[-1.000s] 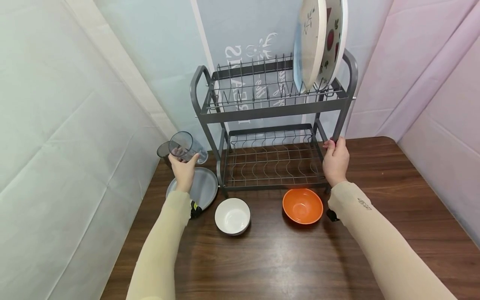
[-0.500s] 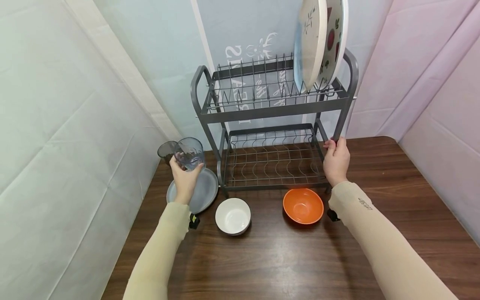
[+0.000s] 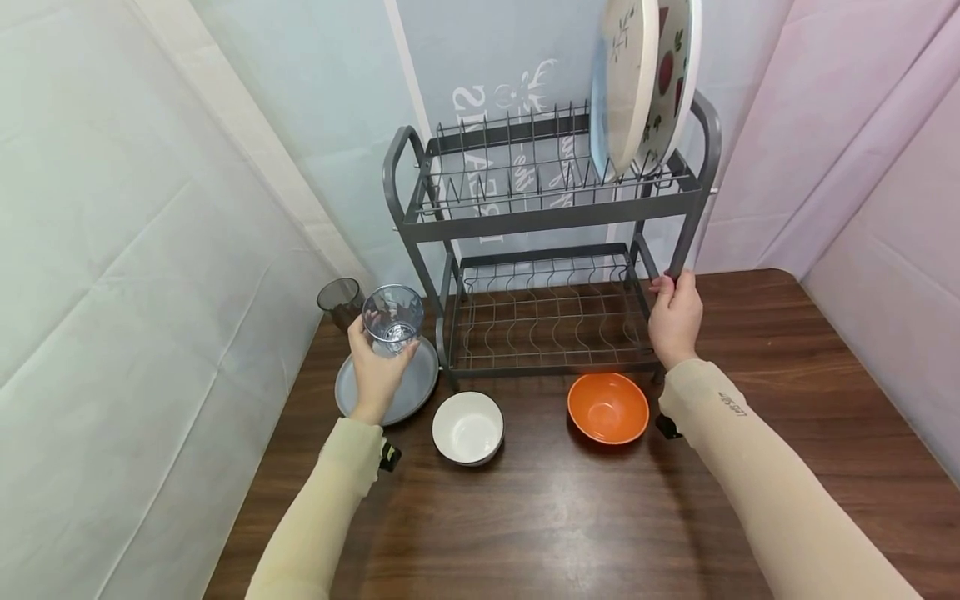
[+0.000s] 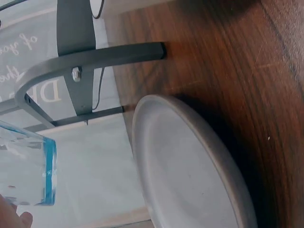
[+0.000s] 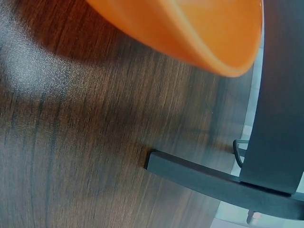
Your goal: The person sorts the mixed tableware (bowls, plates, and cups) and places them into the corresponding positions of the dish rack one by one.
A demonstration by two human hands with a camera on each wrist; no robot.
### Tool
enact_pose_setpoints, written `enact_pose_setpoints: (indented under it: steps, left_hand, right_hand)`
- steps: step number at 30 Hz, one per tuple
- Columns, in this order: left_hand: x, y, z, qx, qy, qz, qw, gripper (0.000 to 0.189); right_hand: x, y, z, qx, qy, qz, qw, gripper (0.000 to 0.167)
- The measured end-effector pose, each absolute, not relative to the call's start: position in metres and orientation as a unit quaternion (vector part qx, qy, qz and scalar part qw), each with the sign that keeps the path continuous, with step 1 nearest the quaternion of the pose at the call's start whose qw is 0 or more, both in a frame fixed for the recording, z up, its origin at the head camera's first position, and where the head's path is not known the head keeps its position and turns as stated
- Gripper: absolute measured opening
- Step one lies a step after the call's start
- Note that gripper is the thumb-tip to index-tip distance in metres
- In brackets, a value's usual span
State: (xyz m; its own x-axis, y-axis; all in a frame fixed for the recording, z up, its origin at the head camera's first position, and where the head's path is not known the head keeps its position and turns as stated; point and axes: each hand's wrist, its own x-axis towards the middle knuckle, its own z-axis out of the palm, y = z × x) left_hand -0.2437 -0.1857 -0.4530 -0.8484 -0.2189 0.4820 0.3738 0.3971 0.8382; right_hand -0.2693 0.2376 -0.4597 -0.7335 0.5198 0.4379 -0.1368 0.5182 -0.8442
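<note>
My left hand (image 3: 377, 371) grips a clear bluish drinking glass (image 3: 393, 319), thumb on one side and fingers on the other, above a grey plate (image 3: 420, 385). In the left wrist view the glass (image 4: 28, 166) is at the left edge, raised off the table, with the plate (image 4: 175, 166) below it. A dark tinted glass (image 3: 341, 302) stands behind the hand. On the other side, my right hand (image 3: 675, 321) holds the right front post of a dark grey two-tier dish rack (image 3: 555, 221); that hand is out of sight in the right wrist view.
Several large plates (image 3: 632, 92) stand upright at the right of the rack's upper tier. In front of the rack are a white bowl (image 3: 468, 428) and an orange bowl (image 3: 608, 408) on the brown wooden table (image 3: 555, 533). White cloth walls (image 3: 150, 292) close in the sides.
My left hand has brought the clear glass right and toward me, away from the dark glass, tipping it from slanted to more upright. The right hand keeps its hold on the rack post.
</note>
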Motion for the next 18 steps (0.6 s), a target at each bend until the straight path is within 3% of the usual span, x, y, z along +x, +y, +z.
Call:
enact_pose_setpoints:
  steps: [18]
  left_hand:
    - [-0.228,-0.173,-0.447,-0.179,-0.812,-0.444,0.333,0.083]
  right_hand:
    - [-0.269,0.238,-0.459,-0.115,-0.795,0.478,0.355,0.037]
